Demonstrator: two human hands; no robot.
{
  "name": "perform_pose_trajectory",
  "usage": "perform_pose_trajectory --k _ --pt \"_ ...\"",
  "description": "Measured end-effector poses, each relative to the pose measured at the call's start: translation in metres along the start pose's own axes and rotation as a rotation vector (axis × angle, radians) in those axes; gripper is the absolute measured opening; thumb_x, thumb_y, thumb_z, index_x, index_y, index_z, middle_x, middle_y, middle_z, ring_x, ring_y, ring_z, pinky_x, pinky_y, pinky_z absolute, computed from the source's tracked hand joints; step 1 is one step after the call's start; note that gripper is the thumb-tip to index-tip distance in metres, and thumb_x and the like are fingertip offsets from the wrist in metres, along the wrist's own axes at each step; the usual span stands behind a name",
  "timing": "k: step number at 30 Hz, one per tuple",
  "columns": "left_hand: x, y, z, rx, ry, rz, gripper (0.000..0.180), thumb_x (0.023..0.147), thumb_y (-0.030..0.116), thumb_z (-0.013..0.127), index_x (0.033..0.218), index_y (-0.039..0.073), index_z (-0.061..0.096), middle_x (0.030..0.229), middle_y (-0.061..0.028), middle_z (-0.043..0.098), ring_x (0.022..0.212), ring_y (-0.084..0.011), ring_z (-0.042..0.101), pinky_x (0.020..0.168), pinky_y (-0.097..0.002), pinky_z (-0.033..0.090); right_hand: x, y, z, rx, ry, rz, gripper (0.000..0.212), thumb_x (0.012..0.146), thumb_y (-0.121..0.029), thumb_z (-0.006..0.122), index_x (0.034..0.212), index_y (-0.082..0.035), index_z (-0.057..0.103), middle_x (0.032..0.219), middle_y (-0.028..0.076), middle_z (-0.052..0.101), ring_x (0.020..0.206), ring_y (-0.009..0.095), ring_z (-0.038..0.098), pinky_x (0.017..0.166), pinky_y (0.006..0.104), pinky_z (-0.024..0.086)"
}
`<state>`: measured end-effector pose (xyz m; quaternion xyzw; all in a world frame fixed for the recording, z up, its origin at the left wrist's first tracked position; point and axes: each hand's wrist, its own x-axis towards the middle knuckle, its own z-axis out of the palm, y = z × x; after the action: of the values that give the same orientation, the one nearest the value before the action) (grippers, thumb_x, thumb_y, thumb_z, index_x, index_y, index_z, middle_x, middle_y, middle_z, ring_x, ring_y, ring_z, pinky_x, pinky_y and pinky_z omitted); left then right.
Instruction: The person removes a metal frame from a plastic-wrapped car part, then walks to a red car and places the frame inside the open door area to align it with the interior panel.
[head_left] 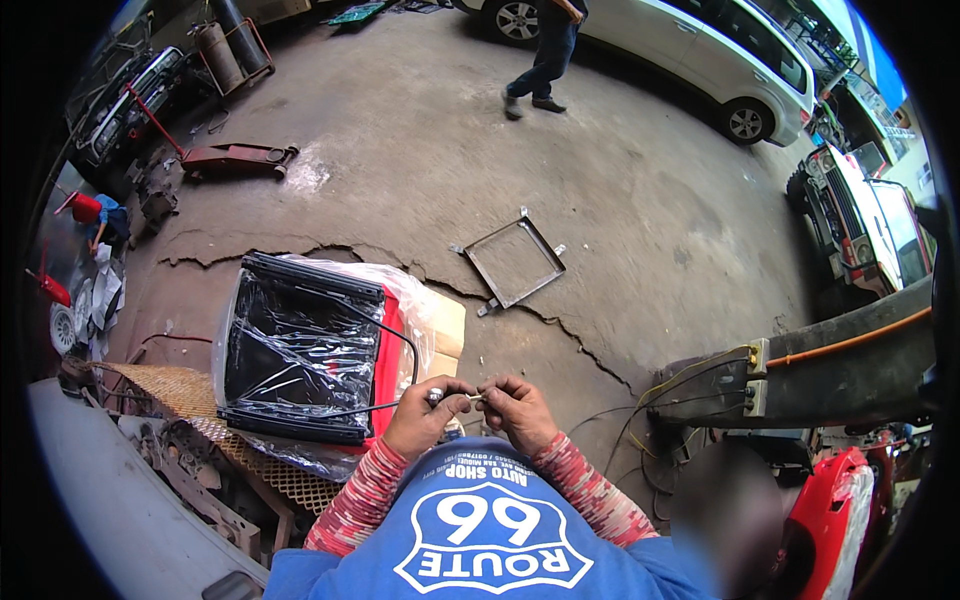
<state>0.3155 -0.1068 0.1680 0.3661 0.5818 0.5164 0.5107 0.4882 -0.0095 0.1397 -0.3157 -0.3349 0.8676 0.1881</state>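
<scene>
My left hand (425,415) and my right hand (522,412) meet in front of my chest, both closed with fingertips almost touching. Between them they pinch a thin pale piece (475,397), too small to name. A small silver metal piece (435,396) also shows in the curled fingers of my left hand. Just left of that hand lies a black ribbed unit (300,345) with a red side, wrapped in clear plastic. A bent black bar (414,352) sticks out from it and passes close to my left hand. Farther off, a square metal frame (515,262) with corner tabs lies on the floor.
Cracks run through the concrete floor (640,220). A red floor jack (235,160) stands far left. A person (545,60) stands by a white car (690,50). On the right are a dark post (840,345) with cables and a red car part (830,500). Expanded metal mesh (180,395) lies left.
</scene>
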Motion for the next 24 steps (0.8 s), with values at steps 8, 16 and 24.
perform_pose_trajectory --k 8,16,24 --pt "-0.004 -0.026 -0.019 -0.063 -0.013 -0.021 0.017 0.092 0.008 0.063 0.106 -0.003 0.066 0.088 -0.0073 0.069 0.083 -0.0121 0.065 0.072 -0.0247 0.052 -0.004 0.011 0.022 -0.359 0.092 -0.106 0.021 0.094 -0.008 0.06 0.112 0.004 0.064 0.083 0.003 0.066 0.07 0.009 0.06 0.062 0.0229 0.049" --pt "-0.002 -0.009 -0.03 0.102 0.045 0.079 0.015 0.087 0.003 0.067 0.101 -0.003 0.067 0.09 -0.0077 0.069 0.083 -0.0133 0.065 0.074 -0.0261 0.051 0.011 0.008 0.032 -0.417 0.057 -0.115 0.021 0.098 -0.012 0.057 0.11 0.003 0.064 0.081 0.003 0.066 0.066 0.007 0.057 0.059 0.0222 0.048" --pt "0.016 -0.001 -0.009 0.323 0.095 0.222 0.015 0.083 -0.001 0.067 0.097 -0.003 0.068 0.09 -0.0117 0.069 0.083 -0.0183 0.066 0.074 -0.0285 0.051 0.032 -0.012 0.007 -0.572 0.046 0.065 0.044 0.102 -0.038 0.049 0.089 0.0 0.067 0.065 0.001 0.06 0.055 0.008 0.052 0.05 0.0244 0.041"
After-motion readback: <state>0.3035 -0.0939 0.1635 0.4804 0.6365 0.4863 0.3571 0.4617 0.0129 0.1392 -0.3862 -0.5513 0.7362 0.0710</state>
